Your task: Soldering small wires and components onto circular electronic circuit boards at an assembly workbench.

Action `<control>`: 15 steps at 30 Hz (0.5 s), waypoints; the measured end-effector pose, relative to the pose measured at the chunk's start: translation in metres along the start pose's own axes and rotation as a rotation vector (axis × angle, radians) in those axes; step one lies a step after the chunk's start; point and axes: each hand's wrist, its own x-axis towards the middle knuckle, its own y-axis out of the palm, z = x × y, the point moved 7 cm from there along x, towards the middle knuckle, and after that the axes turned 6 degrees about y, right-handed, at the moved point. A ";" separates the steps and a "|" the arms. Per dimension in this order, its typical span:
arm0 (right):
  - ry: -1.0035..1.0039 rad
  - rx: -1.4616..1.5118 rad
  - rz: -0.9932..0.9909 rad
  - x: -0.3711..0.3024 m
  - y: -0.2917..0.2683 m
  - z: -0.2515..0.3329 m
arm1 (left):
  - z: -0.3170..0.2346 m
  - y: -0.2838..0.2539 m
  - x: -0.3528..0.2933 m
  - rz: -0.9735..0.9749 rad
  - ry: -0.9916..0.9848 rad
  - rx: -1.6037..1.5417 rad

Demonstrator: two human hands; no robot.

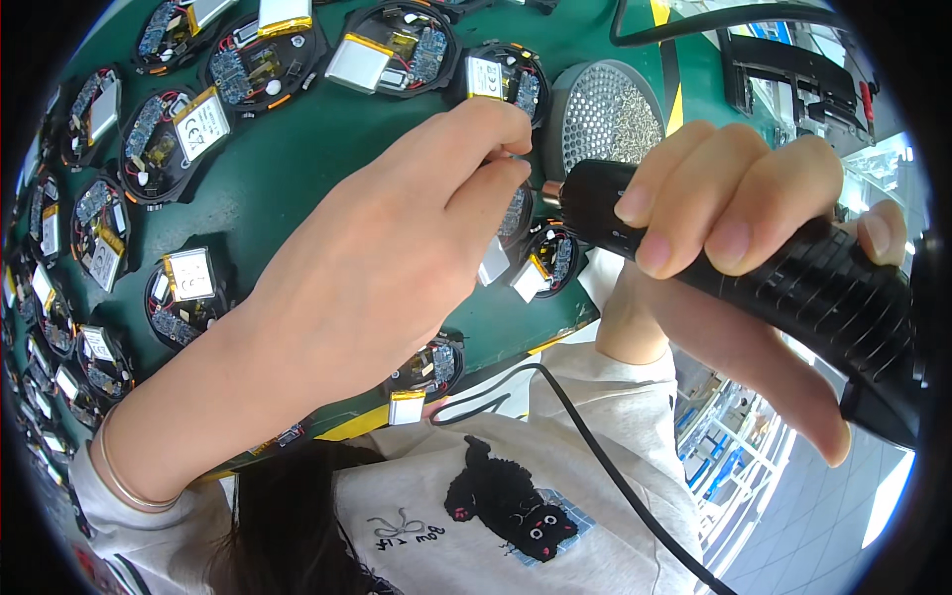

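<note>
My right hand (734,213) is wrapped around a black electric screwdriver (783,293), its thumb along the lower side of the body. The copper-coloured nose (552,192) points left toward the fingers of my left hand (387,233). Thumb and forefinger of that hand are pinched together near the nose; whatever sits between them is hidden. Partly covered by my left hand is a round black housing (514,213) with a circuit board, and a silvery battery pouch (493,261) hangs out below it. Just beyond the nose stands a round grey dish (635,119) with a perforated bottom, holding many small screws.
Several round housings with blue boards and battery pouches (201,123) cover the green mat (288,183) to the left and far side. A black cable (595,446) runs across my lap. At the far right stands a black device (788,79); yellow-black tape (666,59) marks the mat.
</note>
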 end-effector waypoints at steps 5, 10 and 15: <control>0.023 -0.001 -0.021 -0.002 0.003 0.002 | -0.002 -0.001 0.001 -0.008 0.010 0.021; 0.032 -0.006 -0.016 0.000 0.010 0.001 | -0.003 -0.001 -0.003 -0.002 0.025 0.029; 0.012 0.034 -0.037 0.001 0.002 -0.010 | -0.001 -0.002 -0.003 -0.028 0.039 0.005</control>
